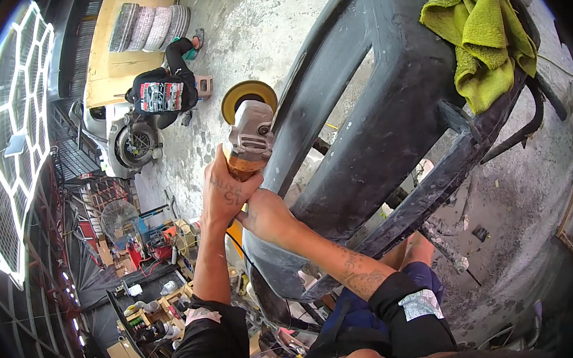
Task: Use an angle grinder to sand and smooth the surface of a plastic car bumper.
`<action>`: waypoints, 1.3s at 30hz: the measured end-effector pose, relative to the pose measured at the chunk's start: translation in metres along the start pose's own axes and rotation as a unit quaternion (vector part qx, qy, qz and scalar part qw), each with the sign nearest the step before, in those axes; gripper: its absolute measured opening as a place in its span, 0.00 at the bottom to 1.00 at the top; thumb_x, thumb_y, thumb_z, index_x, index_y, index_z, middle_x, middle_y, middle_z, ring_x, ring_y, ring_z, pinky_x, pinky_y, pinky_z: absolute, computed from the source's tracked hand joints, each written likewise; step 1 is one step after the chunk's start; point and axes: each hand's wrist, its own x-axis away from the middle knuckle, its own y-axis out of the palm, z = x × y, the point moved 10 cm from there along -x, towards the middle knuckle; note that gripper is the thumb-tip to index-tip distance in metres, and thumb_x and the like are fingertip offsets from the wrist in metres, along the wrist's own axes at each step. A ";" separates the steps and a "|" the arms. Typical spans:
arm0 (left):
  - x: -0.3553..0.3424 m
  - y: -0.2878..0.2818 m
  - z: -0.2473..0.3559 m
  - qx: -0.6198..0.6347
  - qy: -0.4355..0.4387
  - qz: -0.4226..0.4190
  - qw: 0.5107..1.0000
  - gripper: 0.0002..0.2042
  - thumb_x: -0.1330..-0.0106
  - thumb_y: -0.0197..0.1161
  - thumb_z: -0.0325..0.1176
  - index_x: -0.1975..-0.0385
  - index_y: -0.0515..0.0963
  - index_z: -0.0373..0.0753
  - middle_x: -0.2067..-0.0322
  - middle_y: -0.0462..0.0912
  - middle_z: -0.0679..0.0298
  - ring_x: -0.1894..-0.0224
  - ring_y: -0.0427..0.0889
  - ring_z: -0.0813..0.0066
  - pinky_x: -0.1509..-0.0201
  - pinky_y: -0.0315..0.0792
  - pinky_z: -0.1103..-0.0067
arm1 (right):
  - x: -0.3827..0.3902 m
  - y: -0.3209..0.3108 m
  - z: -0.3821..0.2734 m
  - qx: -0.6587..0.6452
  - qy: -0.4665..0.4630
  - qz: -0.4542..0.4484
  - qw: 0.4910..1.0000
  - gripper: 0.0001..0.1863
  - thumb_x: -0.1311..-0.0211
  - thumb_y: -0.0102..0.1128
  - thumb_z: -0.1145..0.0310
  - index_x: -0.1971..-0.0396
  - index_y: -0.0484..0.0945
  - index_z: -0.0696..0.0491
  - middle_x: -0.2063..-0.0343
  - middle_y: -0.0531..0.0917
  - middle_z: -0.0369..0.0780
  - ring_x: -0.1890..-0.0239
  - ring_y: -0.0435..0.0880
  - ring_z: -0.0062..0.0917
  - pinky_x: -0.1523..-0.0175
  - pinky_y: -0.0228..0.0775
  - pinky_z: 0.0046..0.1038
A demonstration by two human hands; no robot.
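Observation:
My left hand is wrapped round the body of an angle grinder with a grey metal head and a yellow-orange housing. Close below it, my right hand grips the same tool, its fingers partly hidden; my forearms come together there. The grinder's round yellow disc faces away from me, just left of a dark grey car bumper. From this view I cannot tell whether disc and bumper touch. The bumper has long openings and dull, scuffed patches. A crumpled yellow-green cloth is draped over its far right end.
Another person in black sits low beside a silver car with an exposed wheel. Several tyres stand behind. Tools and boxes clutter the lower left around a fan. Debris lies on the concrete floor at right.

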 end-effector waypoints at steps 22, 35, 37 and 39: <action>-0.001 0.000 0.008 0.005 0.005 -0.006 1.000 0.24 0.52 0.75 0.35 0.59 0.72 0.33 0.67 0.86 0.46 0.63 0.85 0.43 0.57 0.77 0.63 | 0.002 -0.003 0.000 -0.029 -0.012 0.024 0.999 0.18 0.42 0.70 0.58 0.70 0.82 0.60 0.73 0.83 0.55 0.64 0.82 0.53 0.58 0.73 0.49; 0.010 -0.004 -0.011 0.016 -0.020 0.005 1.000 0.26 0.52 0.76 0.36 0.57 0.73 0.31 0.67 0.86 0.45 0.62 0.86 0.43 0.57 0.78 0.63 | 0.005 0.002 -0.015 0.100 -0.078 0.030 0.991 0.18 0.44 0.70 0.55 0.81 0.84 0.55 0.78 0.85 0.48 0.68 0.85 0.46 0.60 0.75 0.47; 0.011 -0.004 -0.012 -0.007 -0.013 -0.007 1.000 0.26 0.52 0.76 0.37 0.57 0.73 0.31 0.66 0.87 0.45 0.61 0.87 0.43 0.57 0.78 0.64 | 0.005 0.008 -0.014 0.134 -0.075 0.010 0.988 0.20 0.43 0.69 0.52 0.82 0.85 0.54 0.79 0.85 0.46 0.68 0.85 0.44 0.61 0.73 0.45; 0.011 -0.003 -0.013 -0.003 -0.025 -0.010 1.000 0.26 0.51 0.76 0.36 0.57 0.73 0.31 0.66 0.87 0.45 0.61 0.87 0.43 0.57 0.79 0.64 | 0.005 0.009 -0.012 0.130 -0.071 0.007 0.989 0.21 0.43 0.69 0.51 0.82 0.85 0.54 0.79 0.85 0.46 0.68 0.85 0.43 0.61 0.73 0.45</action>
